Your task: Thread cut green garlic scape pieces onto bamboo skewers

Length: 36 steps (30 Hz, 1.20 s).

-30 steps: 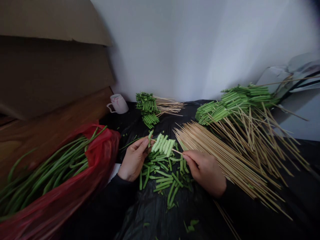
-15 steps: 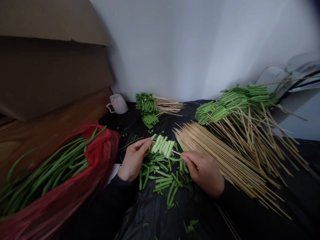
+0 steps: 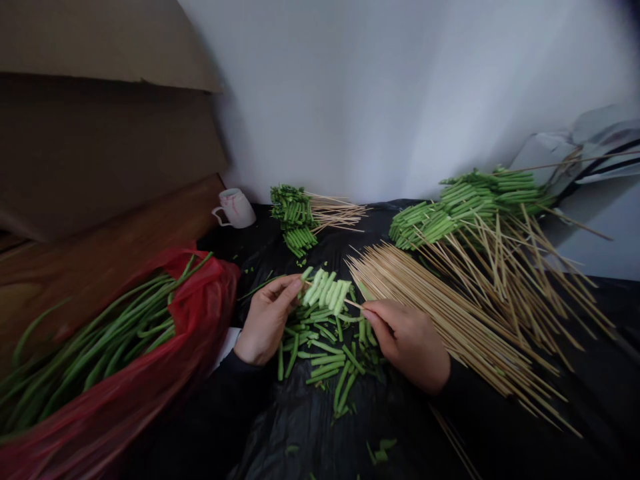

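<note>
Between my hands is a wooden skewer (image 3: 353,304) threaded with several short green bean pieces (image 3: 327,291) lying side by side. My left hand (image 3: 270,313) pinches a bean piece at the skewer's far left end between thumb and fingers. On the other side, my right hand (image 3: 407,340) is closed around the bare stick. Below them lies a loose heap of cut bean pieces (image 3: 327,360) on a black plastic sheet (image 3: 295,427). To the right of my right hand a thick row of bare skewers (image 3: 450,307) is spread out.
Loaded bean skewers (image 3: 465,207) are piled at the back right, with a smaller stack of them (image 3: 295,213) at the back middle. A white mug (image 3: 236,208) stands by the wall. At left, a red plastic bag (image 3: 205,300) holds long beans (image 3: 115,340), below a cardboard box (image 3: 105,147).
</note>
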Tool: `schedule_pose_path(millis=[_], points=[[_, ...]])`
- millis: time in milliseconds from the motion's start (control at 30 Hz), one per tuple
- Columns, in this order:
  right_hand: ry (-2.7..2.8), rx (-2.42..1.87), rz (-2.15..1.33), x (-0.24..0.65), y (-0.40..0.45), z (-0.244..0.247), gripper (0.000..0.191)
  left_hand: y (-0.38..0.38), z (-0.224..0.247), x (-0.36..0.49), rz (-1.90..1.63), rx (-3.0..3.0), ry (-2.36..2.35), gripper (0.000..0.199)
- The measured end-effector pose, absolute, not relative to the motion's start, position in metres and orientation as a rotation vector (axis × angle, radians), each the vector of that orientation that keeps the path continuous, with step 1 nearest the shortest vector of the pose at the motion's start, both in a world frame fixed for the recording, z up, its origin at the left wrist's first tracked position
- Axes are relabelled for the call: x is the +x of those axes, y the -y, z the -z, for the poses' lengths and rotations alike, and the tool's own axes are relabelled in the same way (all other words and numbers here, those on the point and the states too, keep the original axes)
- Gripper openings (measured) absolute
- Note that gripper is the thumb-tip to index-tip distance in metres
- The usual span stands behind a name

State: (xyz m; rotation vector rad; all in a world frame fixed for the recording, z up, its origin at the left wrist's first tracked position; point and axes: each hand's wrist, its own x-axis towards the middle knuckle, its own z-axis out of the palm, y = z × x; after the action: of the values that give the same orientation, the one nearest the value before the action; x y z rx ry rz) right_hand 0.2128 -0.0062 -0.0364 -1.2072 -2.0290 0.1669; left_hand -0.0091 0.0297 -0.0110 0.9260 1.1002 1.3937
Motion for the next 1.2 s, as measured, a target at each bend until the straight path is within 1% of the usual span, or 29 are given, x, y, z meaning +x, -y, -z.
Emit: schedule_pose_path(millis=[100, 333, 667, 933, 1033, 1100, 1133, 1200], points=[[2.032, -1.217, -0.143, 0.214, 0.006, 0.036, 0.023, -0.032, 0.009, -0.011, -1.425, 0.838, -1.062, 0.021], [2.047, -1.193, -0.123, 0.213, 0.007, 0.037, 0.026, -0.034, 0.013, -0.014, -1.370, 0.731, -1.055, 0.023], [2.065, -1.200, -0.138, 0.212, 0.009, 0.037, 0.025, -0.032, 0.014, -0.011, -1.328, 0.753, -1.064, 0.020], [2.062, -1.202, -0.127, 0.211, 0.008, 0.040, 0.024, -0.030, 0.015, -0.007, -1.334, 0.770, -1.068, 0.022], [2.009, -1.205, -0.115, 0.217, 0.002, 0.038, 0.024, -0.029, 0.017, -0.005, -1.351, 0.880, -1.107, 0.027], [1.908, -1.224, -0.095, 0.224, -0.004, 0.035, 0.023, -0.027, 0.019, -0.003, -1.358, 1.069, -1.163, 0.031], [1.860, -1.247, -0.084, 0.228, -0.007, 0.033, 0.023, -0.026, 0.019, -0.001, -1.350, 1.212, -1.186, 0.029], [1.797, -1.278, -0.082, 0.234, -0.012, 0.030, 0.022, -0.022, 0.019, 0.003, -1.277, 1.584, -1.176, 0.018]])
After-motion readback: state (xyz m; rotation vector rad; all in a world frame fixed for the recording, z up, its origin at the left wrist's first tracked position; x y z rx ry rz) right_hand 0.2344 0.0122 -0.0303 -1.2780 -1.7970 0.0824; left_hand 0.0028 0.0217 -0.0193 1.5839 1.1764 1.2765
